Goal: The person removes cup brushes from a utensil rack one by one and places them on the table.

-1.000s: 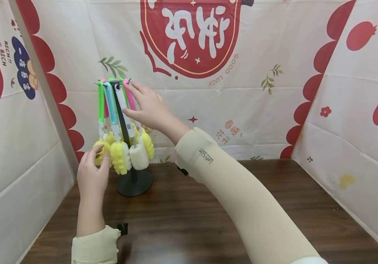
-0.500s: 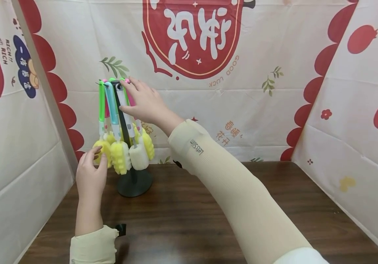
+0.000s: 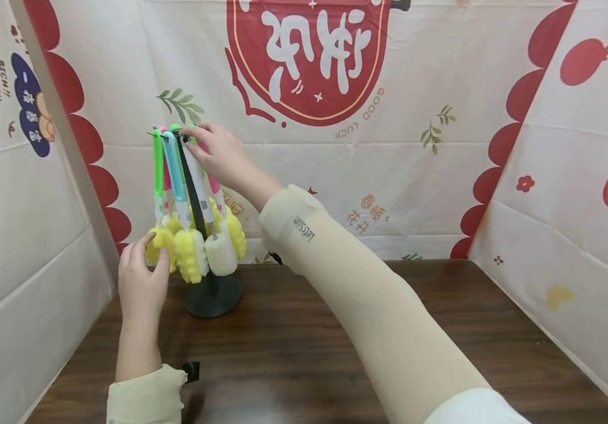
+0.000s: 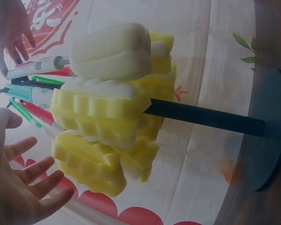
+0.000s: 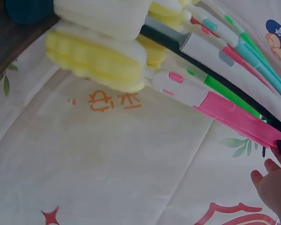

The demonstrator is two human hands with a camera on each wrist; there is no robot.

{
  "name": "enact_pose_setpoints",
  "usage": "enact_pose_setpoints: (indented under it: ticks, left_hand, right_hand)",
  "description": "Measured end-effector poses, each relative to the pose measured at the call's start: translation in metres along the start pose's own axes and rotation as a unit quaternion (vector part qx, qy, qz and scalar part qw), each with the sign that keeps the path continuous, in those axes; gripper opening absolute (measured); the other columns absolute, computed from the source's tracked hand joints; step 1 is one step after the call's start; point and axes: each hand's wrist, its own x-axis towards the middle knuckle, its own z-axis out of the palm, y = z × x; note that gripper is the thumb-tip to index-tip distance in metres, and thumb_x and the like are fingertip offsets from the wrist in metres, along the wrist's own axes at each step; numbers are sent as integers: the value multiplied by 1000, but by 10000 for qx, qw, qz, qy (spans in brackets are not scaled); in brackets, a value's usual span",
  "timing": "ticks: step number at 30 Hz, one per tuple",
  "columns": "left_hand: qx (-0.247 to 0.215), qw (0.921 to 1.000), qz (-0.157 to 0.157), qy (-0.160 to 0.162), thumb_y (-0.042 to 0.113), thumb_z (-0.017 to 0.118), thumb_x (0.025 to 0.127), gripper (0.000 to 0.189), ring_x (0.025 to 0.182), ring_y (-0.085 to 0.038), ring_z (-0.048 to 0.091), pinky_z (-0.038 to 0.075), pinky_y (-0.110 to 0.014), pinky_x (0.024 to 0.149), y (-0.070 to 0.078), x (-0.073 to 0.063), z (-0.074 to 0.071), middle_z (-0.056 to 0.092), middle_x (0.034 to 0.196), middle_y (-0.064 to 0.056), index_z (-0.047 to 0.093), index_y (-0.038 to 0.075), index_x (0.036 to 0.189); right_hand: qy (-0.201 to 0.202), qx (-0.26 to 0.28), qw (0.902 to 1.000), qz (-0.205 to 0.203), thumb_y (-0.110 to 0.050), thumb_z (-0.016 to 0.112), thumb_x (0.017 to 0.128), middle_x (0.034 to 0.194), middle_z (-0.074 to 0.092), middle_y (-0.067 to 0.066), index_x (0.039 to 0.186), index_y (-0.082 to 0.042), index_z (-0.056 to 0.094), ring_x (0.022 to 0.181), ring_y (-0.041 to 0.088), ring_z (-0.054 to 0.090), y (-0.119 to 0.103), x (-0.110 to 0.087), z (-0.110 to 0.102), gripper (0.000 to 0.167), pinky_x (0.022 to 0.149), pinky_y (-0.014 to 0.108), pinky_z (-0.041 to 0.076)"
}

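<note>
Several sponge-headed bottle brushes hang by their handle ends from a black stand (image 3: 214,297), heads down. At its top, my right hand (image 3: 224,154) pinches the upper end of a white-handled bottle brush (image 3: 198,182) between thumb and fingers. That brush has a white sponge head (image 4: 110,52). A pink-handled brush (image 5: 236,117) hangs beside it, its loop on a black hook close to my right fingertips. My left hand (image 3: 142,282) is beside a yellow sponge head (image 3: 161,247) of the green-handled brush (image 3: 158,165); its fingers are spread and hold nothing in the left wrist view.
The stand's round base rests on a dark wooden table (image 3: 304,353). Printed white cloth (image 3: 304,188) rises behind the table, with more cloth panels at left and right. A light-blue-handled brush (image 3: 175,168) hangs next to the white one.
My right hand has moved left and its thumb and fingers have come together at the top of the white-handled brush. My left hand has stayed close to the yellow sponge head.
</note>
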Motion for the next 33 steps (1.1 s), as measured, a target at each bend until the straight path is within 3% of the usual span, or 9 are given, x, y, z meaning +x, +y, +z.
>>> enact_pose_setpoints:
  ticks: [3,9,14,20,29,33]
  left_hand:
    - [-42,9999,-90,-89,29,52,98,51,131,-35,38,33,-59,105,1,-1,-1,41,142,-18,46,9,144]
    - [-96,9997,-167,-132,30,52,97,54,131,-36,38,33,-59,105,2,1,1,39,143,-18,42,9,146]
    - [-135,9994,-205,-237,31,52,97,58,129,-37,39,34,-58,105,-1,2,4,37,144,-18,37,10,148]
    - [-42,9984,-393,-395,31,57,96,66,129,-38,39,33,-59,105,-8,3,9,35,146,-19,28,13,153]
    - [-41,9984,-440,-343,18,65,92,82,135,-42,33,27,-60,108,-23,7,25,29,150,-23,14,15,157]
    - [-124,9978,-602,-244,17,67,90,85,131,-42,37,31,-58,106,-22,8,25,33,145,-24,15,16,157]
  right_hand:
    - [37,103,9999,-27,-35,49,101,141,45,-3,144,-28,49,123,10,43,1,2,-1,43,101,20,37]
    - [27,-205,9993,-304,-31,48,102,146,46,-4,141,-22,54,130,8,41,-1,7,-7,40,104,14,30]
    - [-121,-391,9979,-497,-26,49,102,129,58,-4,136,-18,59,110,8,51,-6,10,-11,36,95,10,37]
    - [-124,-781,9941,-736,-25,51,101,124,60,-4,135,-18,60,108,8,52,-8,12,-13,36,93,10,37]
    - [-33,-807,9954,-522,-28,52,101,125,59,-4,135,-19,60,107,8,53,-10,9,-10,36,91,10,39]
    - [37,-848,9956,-391,-29,50,102,127,59,-4,135,-21,60,110,7,53,-12,9,-8,36,93,11,38]
